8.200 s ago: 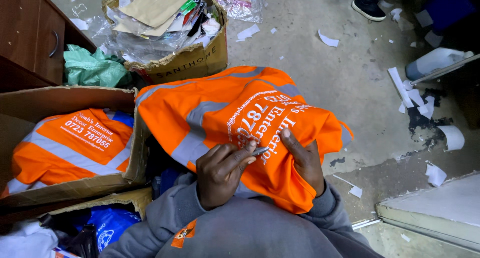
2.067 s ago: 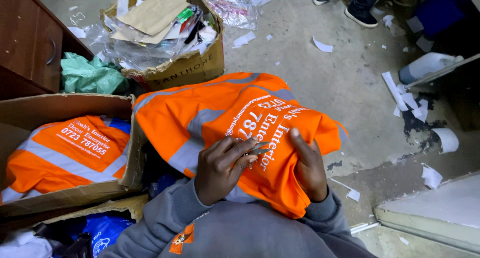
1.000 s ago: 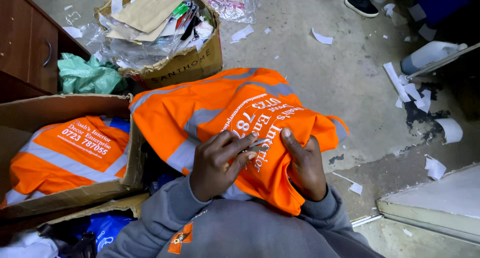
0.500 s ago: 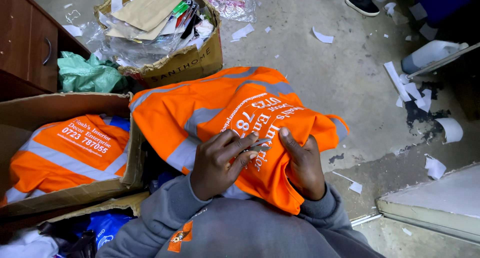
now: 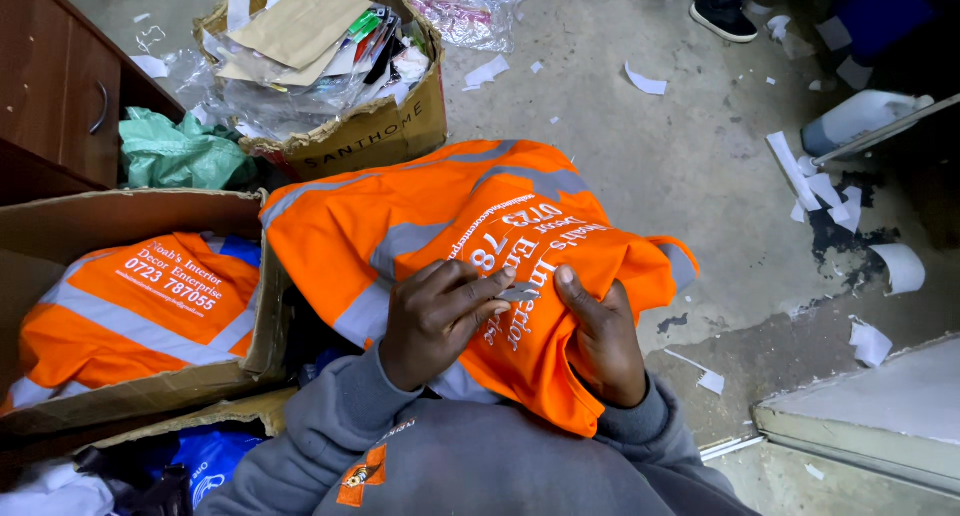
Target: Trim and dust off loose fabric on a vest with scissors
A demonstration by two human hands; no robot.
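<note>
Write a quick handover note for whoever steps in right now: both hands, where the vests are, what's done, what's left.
Left hand: pressing on the orange vest in the lap, with a small grey tool at its fingertips, over the white print.
Right hand: grip on the vest's folded edge.
Done: another orange vest lies folded in the cardboard box at left.
Left: the lap vest is not yet boxed.

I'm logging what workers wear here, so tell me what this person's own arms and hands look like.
Both arms are covered by long grey sleeves of soft, sweatshirt-like fabric, ending in ribbed cuffs at the wrists. A small orange patch with dark markings sits on the grey fabric near the left sleeve. The left hand and right hand are bare: no gloves, rings or watch show.
</note>
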